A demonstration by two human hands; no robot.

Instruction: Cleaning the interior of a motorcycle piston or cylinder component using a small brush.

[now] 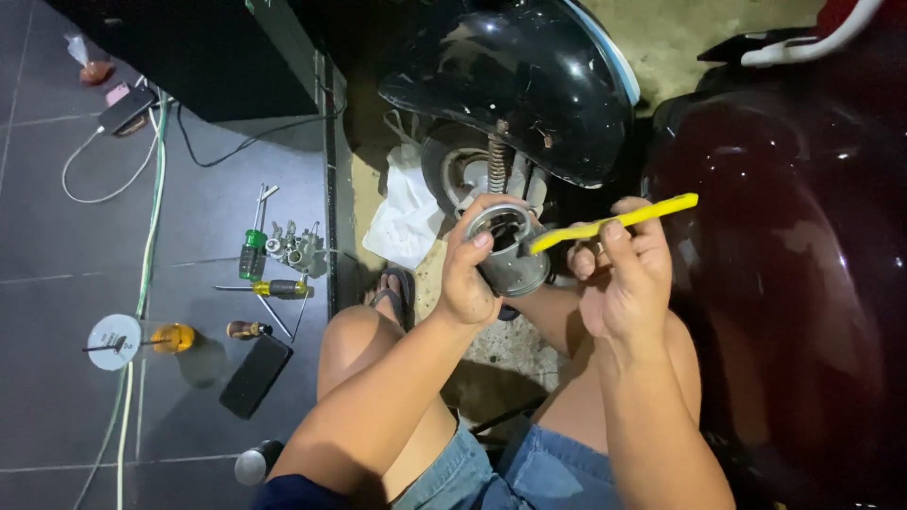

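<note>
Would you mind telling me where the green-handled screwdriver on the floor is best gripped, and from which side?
Grip the green handle, coming straight down from above. The screwdriver lies flat on the tiles with its thin shaft pointing away; the handle is its thickest part. Metal parts crowd its right side, so close the fingers across the handle from the left.

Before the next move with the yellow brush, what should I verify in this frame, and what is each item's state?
1. Left hand grips the metal cup: ok.
2. Right hand holds the brush: ok.
3. Brush tip reaches the cup's rim: ok, though contact cannot be confirmed.
4. Cup's open side faces the camera: ok.
5. Inside of the cup clean: cannot tell, too dark.
6. Screwdrivers within reach on the floor: ok, they lie to the person's left.
</note>
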